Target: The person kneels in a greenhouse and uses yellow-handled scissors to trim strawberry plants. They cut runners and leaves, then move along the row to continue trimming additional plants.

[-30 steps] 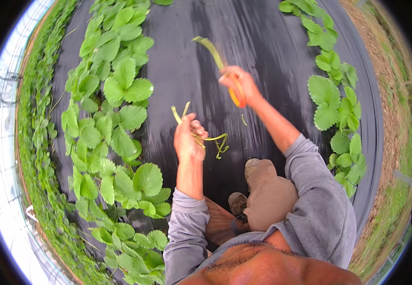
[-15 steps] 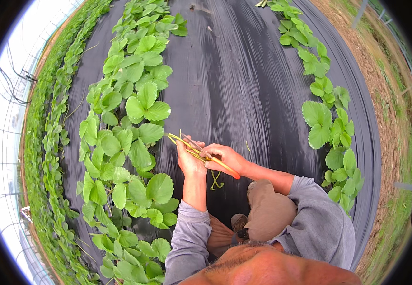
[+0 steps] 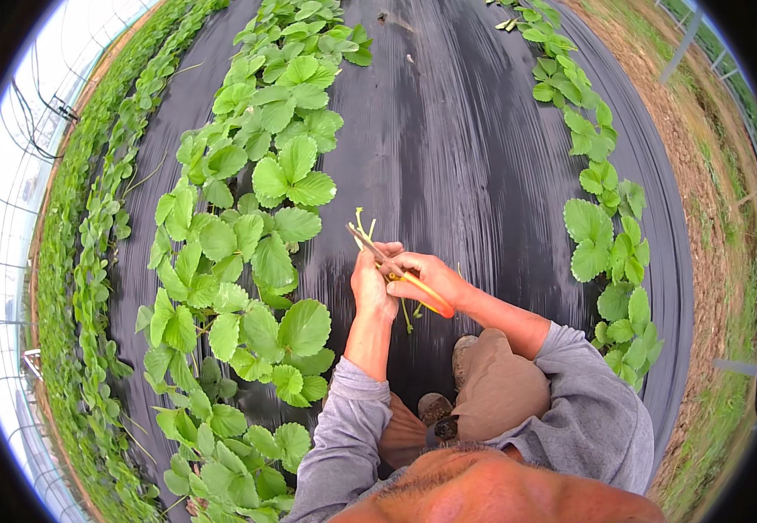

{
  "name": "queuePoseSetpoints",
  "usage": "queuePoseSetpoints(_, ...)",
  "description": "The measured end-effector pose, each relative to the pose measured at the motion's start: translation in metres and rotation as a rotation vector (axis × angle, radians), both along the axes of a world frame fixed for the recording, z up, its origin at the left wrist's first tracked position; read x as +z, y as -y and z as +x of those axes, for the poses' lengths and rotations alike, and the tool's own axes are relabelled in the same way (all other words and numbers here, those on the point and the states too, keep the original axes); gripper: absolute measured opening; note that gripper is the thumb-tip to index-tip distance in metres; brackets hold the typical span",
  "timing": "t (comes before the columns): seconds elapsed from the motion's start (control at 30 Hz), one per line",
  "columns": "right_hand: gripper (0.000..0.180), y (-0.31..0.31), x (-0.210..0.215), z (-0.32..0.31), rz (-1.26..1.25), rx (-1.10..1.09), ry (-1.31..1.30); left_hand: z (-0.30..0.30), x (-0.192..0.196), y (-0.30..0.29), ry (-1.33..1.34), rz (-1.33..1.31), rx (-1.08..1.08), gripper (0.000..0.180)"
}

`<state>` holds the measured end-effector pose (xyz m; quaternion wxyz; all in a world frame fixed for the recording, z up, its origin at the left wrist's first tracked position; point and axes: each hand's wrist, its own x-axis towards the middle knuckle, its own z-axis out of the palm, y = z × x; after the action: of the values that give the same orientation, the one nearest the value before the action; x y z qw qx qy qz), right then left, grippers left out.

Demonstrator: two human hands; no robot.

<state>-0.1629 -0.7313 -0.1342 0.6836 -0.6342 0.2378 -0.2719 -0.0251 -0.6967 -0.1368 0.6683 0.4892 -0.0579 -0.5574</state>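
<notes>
My left hand (image 3: 372,283) is closed around a small bunch of pale green plant stems (image 3: 363,228) that stick out above the fist. My right hand (image 3: 426,272) sits right beside it, gripping orange-handled scissors (image 3: 413,283) whose blades point up-left across the stems. Both hands meet over the black plastic ground cover (image 3: 466,157), just right of a row of broad-leaved green plants (image 3: 256,235). A few loose stem ends dangle below the hands.
A second row of leafy plants (image 3: 605,227) runs along the right edge of the black cover, with bare soil (image 3: 701,157) beyond it. More green rows (image 3: 91,227) lie at far left. My bent knee (image 3: 501,392) and shoes (image 3: 435,408) are below the hands.
My right hand came back from an outstretched reach, where it held a long stem, and joined the left hand. The view shifted forward along the rows.
</notes>
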Motion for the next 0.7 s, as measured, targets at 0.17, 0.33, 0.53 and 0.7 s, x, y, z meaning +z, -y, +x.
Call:
queuePoseSetpoints(0.17, 0.031, 0.016, 0.005, 0.0, 0.36, 0.118, 0.141, -0.006, 0.0, 0.003, -0.06, 0.001, -0.049, 0.032)
queuePoseSetpoints(0.33, 0.028, 0.029, 0.01, -0.003, 0.308, 0.168, 0.048, -0.005, 0.005, 0.001, -0.141, -0.051, -0.087, 0.032)
queuePoseSetpoints(0.53, 0.03, 0.025, 0.015, 0.002, 0.542, 0.151, 0.158, -0.007, -0.003, 0.006, -0.104, -0.079, -0.034, 0.043)
queuePoseSetpoints(0.7, 0.033, 0.028, 0.013, 0.008, 0.712, -0.017, 0.139, -0.012, -0.016, 0.012, -0.016, -0.169, -0.067, 0.042)
